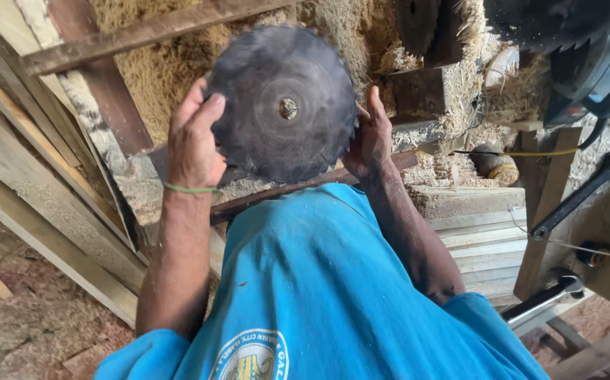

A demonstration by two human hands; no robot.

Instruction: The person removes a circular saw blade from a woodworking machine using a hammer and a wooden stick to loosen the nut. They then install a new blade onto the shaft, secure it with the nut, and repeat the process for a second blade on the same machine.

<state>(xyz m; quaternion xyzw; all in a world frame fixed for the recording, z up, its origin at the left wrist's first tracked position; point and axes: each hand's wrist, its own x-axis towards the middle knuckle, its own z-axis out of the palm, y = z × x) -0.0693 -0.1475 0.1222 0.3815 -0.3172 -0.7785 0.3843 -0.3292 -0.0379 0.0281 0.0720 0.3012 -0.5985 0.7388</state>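
Note:
A dark, worn circular saw blade (284,105) with a small centre hole is held up in front of my chest. My left hand (194,144) grips its left edge, thumb over the face, and a green band circles that wrist. At the blade's right edge my right hand (371,137) holds it with the fingers behind the teeth. My blue shirt (319,295) fills the lower middle of the view.
Sawdust (157,70) lies heaped behind the blade among wooden beams (143,32). Planks (30,204) lean at the left, stacked boards (480,239) sit at the right. A machine with another toothed blade (572,28) and a black wrench (586,190) are at the upper right.

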